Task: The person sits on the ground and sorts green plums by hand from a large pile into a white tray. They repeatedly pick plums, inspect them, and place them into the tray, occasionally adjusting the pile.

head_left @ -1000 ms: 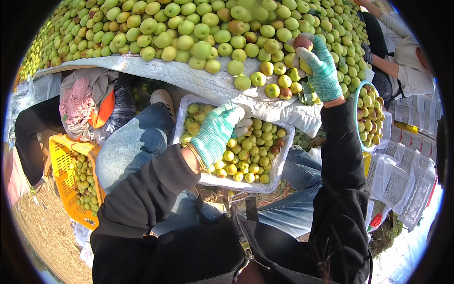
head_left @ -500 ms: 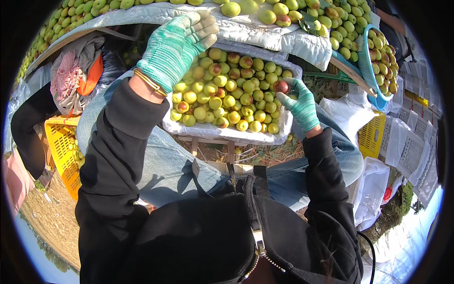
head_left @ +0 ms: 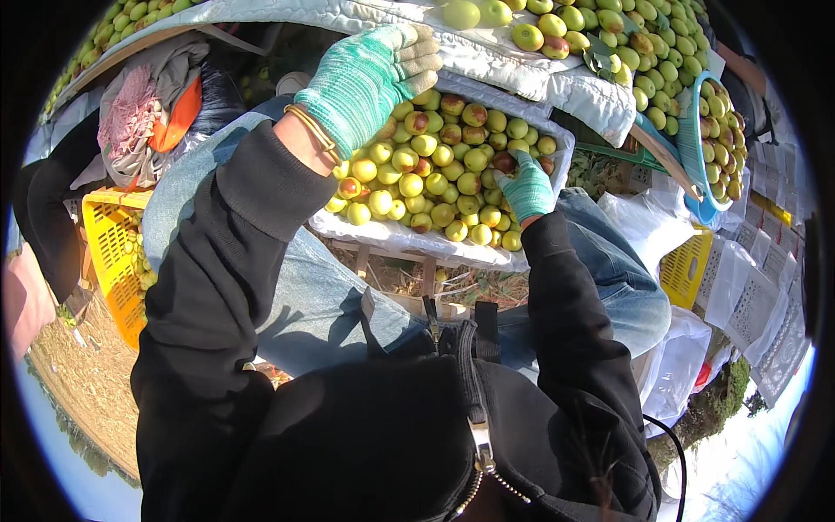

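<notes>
A shallow crate lined with white (head_left: 409, 241) sits before me, heaped with yellow-green jujubes (head_left: 452, 174), some blushed red-brown. My right hand (head_left: 529, 188), in a teal glove, reaches over the crate's right side, its thumb and fingers closed on a dark red jujube (head_left: 504, 163). Above the far left part of the crate is my left hand (head_left: 374, 83), gloved in teal with grey fingers. Its back faces up, and its fingers are bent and close together. Whatever lies under those fingers is hidden.
Beyond the crate, a padded white cloth (head_left: 513, 65) edges a surface piled with more jujubes. A blue basket (head_left: 696, 148) of fruit stands far right. Yellow crates (head_left: 113, 252) flank my legs, and clear plastic bags (head_left: 678, 357) lie at right. Bundled clothing (head_left: 165, 96) sits left.
My right hand has moved left from the crate's right rim to over the fruit, still holding the dark red jujube. My left hand has shifted slightly right. The whole view has shifted a little.
</notes>
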The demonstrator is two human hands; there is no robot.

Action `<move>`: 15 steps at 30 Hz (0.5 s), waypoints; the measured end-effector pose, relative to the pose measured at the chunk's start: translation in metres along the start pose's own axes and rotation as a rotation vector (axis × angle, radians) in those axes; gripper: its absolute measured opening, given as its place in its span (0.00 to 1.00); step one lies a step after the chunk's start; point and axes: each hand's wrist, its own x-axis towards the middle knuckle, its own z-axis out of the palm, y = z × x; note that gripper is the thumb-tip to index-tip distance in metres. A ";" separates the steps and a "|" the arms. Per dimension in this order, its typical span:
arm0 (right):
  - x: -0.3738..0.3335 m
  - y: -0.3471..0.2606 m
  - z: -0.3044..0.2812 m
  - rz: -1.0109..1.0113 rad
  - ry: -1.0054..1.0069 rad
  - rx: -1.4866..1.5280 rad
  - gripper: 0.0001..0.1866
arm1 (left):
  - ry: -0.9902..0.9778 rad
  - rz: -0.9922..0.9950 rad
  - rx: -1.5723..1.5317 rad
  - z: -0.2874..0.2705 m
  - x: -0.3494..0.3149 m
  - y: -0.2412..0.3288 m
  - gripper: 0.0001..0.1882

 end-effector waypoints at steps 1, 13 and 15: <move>-0.005 -0.007 -0.004 -0.020 0.073 0.121 0.26 | -0.118 -0.022 -0.161 -0.004 -0.001 0.002 0.17; -0.053 -0.062 0.027 -0.276 -0.264 0.182 0.21 | -0.422 0.383 0.355 -0.024 -0.011 -0.006 0.17; -0.061 -0.050 0.018 -0.220 -0.241 0.414 0.25 | -0.476 0.591 0.491 -0.022 -0.012 -0.004 0.17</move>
